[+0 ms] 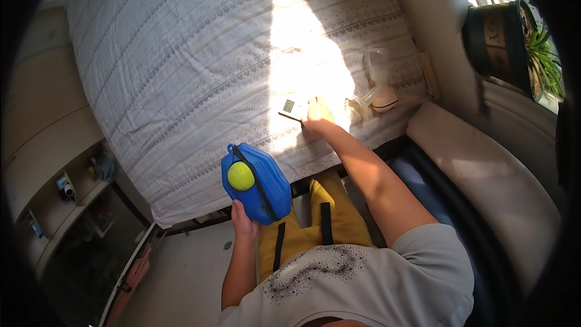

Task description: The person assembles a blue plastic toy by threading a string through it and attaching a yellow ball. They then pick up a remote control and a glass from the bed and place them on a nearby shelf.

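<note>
Sunlight (302,42) washes out your right hand (319,113); I cannot tell whether it grips the small display device (290,107) just to its left. Your left hand (243,220), fingers mostly hidden, holds the blue base (275,184).

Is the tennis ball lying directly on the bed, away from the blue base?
No, the tennis ball sits against the blue base, which the left hand is holding.
</note>
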The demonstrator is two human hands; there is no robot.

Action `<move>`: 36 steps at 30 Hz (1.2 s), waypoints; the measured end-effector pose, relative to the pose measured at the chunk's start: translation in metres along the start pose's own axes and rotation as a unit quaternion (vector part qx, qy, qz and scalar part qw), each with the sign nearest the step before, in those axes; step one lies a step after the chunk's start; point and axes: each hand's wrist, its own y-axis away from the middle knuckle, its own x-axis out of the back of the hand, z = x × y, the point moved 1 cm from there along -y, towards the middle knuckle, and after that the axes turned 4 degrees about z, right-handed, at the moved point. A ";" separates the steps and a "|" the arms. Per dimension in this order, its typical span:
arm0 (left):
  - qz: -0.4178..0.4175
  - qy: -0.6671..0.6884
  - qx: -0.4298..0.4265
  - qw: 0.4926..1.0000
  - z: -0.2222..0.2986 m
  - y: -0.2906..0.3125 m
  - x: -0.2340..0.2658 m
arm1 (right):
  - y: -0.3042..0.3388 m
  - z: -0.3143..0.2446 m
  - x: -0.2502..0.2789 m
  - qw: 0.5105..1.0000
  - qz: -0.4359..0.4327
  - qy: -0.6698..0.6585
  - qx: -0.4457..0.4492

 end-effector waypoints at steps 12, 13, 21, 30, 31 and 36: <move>0.002 -0.002 -0.011 1.000 0.003 0.000 0.015 | -0.024 0.040 -0.069 0.999 -0.047 0.010 -0.025; 0.001 0.000 -0.012 1.000 0.002 0.000 0.016 | -0.018 0.038 -0.071 0.997 -0.051 -0.018 -0.050; -0.027 -0.012 -0.022 0.999 0.002 0.001 0.005 | 0.088 0.051 0.075 0.968 0.024 -0.249 -0.032; -0.068 -0.032 -0.022 0.997 0.006 0.000 -0.023 | 0.022 0.147 0.137 0.897 -0.087 -0.417 -0.117; -0.070 -0.031 -0.024 0.997 0.006 0.002 -0.024 | 0.018 0.143 0.138 0.881 -0.127 -0.439 -0.124; -0.064 -0.025 -0.028 0.997 0.007 0.010 -0.028 | -0.018 0.146 0.109 0.825 -0.236 -0.493 -0.146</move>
